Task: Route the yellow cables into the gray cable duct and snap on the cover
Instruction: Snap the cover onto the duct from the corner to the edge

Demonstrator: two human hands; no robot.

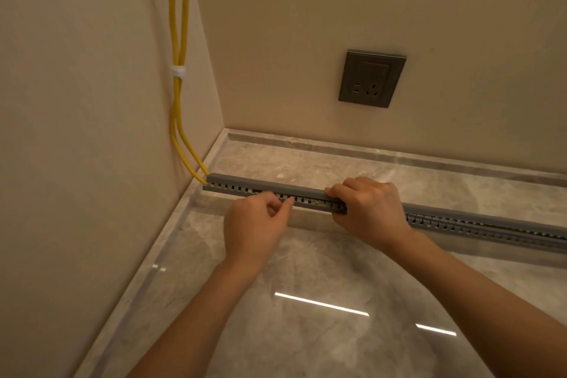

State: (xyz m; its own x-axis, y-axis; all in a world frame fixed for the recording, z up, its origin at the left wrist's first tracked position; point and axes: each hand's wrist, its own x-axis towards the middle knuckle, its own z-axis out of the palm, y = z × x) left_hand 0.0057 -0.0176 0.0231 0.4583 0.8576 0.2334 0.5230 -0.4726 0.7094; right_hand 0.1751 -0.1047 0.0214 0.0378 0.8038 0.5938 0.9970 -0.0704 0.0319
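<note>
Right hand (371,209) grips cover (267,186); curled left hand (254,224) touches duct (233,189).

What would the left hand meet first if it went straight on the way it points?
The left hand would meet the slotted side of the gray cable duct almost at once; it may already touch.

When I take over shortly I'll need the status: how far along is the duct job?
Done: the yellow cables enter the gray duct at its left end, yellow showing through its slots, and the cover sits over that stretch. In hand: the right hand grips the cover's end; the left hand touches the slotted side. Left: the duct beyond the right hand looks uncovered.
</note>
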